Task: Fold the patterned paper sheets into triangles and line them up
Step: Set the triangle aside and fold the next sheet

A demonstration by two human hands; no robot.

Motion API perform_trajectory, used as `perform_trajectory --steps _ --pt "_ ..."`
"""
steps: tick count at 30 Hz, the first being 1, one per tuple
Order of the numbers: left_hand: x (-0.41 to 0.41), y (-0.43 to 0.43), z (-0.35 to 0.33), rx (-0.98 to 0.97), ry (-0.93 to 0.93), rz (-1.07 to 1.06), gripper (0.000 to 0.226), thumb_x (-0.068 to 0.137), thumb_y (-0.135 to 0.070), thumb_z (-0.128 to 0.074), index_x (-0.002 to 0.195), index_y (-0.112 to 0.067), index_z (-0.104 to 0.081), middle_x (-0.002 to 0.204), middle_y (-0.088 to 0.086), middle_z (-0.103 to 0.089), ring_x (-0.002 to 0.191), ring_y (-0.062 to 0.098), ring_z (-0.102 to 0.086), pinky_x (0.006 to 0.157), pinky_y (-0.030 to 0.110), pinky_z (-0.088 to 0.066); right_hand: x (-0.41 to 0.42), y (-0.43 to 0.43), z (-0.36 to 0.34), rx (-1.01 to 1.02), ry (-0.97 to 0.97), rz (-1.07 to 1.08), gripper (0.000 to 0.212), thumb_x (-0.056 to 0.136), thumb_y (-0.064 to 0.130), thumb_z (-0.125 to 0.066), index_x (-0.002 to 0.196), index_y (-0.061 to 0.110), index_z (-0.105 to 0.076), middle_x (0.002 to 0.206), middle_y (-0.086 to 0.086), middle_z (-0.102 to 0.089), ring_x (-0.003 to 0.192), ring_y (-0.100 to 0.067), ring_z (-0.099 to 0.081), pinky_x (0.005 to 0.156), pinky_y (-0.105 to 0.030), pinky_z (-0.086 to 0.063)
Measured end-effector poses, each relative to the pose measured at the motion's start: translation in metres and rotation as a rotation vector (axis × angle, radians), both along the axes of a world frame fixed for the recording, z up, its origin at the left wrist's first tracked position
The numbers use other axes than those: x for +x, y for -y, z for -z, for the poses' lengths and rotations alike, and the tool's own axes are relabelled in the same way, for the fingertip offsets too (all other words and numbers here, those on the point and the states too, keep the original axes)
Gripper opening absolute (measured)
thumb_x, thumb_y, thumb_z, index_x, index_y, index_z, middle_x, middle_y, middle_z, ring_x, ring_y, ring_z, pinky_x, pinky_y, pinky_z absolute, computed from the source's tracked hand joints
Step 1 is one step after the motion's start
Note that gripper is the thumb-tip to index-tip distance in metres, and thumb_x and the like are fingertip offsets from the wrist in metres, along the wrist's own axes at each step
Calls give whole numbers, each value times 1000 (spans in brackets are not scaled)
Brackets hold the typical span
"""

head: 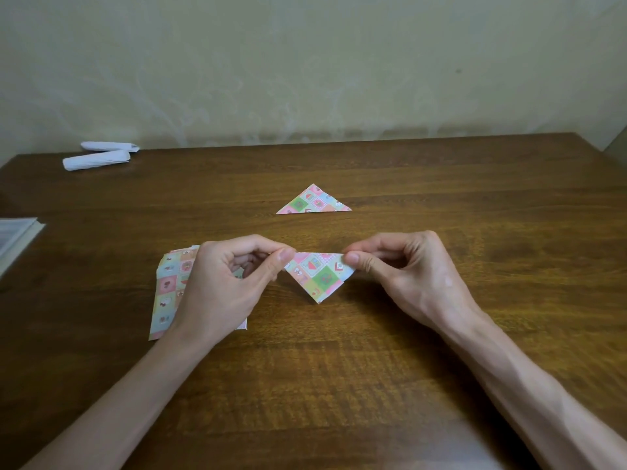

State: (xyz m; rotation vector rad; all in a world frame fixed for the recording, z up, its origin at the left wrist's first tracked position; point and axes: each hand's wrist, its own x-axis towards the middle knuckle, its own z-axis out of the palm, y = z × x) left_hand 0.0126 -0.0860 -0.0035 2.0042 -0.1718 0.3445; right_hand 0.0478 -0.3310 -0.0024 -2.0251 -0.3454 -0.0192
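Head view: what is nearest to you?
— My two forearms, reaching in over the brown wooden tabletop (339,368). My left hand (220,286) and right hand (407,269) each pinch an upper corner of a folded triangle (319,274) between thumb and curled fingers (380,244).
— How does it look?
— It's a patchwork of pink, green and pale blue squares with tiny pictures. The long edge is on top and the point is toward me. I cannot tell whether the point touches the wood.
— And the unfolded ones?
— A stack of patterned sheets (166,293) lies flat to the left, partly under my left hand.
— Farther off?
— A second triangle (314,201) lies flat, point away from me, well apart from the held one. At the far left, near the wall (305,62), are two white paper rolls (98,156).
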Motion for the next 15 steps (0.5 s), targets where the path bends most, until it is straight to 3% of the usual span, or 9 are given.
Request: perform_trajectory --steps 10,15 --pt "1 -4 -1 -16 -49 -9 10 87 -25 -76 95 -24 -82 78 -12 -77 71 14 -72 72 33 -62 1 0 0 -2 3 -4 2 89 28 -80 88 28 -82 79 19 -77 81 4 -73 74 -11 -50" --pt "2 -5 -2 -26 -100 -11 15 87 -30 -75 99 -25 -82 81 -9 -78 85 14 -75 82 35 -61 2 0 0 8 64 -3 7 92 25 -78 86 28 -79 78 13 -77 75 -2 -71 69 -13 -47"
